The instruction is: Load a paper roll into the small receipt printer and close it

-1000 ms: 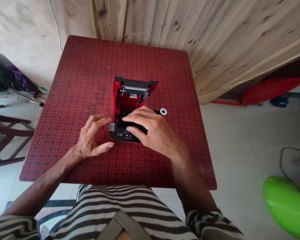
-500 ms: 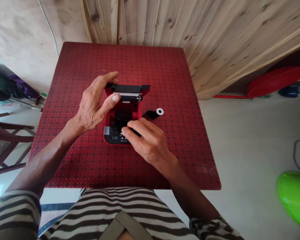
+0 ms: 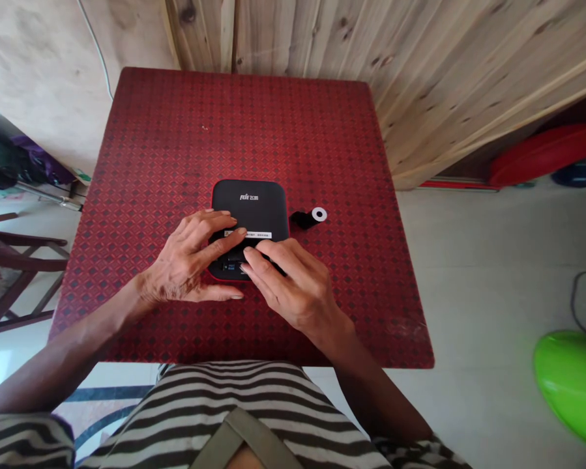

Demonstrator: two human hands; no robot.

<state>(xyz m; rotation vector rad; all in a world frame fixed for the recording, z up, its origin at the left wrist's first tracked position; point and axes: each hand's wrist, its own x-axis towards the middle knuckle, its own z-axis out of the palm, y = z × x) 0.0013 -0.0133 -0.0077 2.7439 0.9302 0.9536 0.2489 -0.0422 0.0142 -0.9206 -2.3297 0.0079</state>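
A black device with red edges (image 3: pixel 251 208) lies on the red patterned table, its lid down, with a white label strip across the lid. My left hand (image 3: pixel 190 260) has its fingers spread, the fingertips resting on the lid's lower left part and the thumb stretched out below the device's front edge. At the device's lower right, my right hand (image 3: pixel 293 280) has thumb and fingers drawn together; what they hold, if anything, is hidden. Just right of the device lies a small black roll with a white ring-shaped end (image 3: pixel 319 214).
The red table (image 3: pixel 293 124) stands against a wooden plank wall (image 3: pixel 312 39). A wooden chair (image 3: pixel 23 266) is at the left. On the floor at the right is a bright green object (image 3: pixel 573 387), with a red object (image 3: pixel 547 153) farther back.
The device's raised lid has come down and is now flat. My left hand has moved from the lid's upper edge down onto its lower part. My right hand stays near the lower right.
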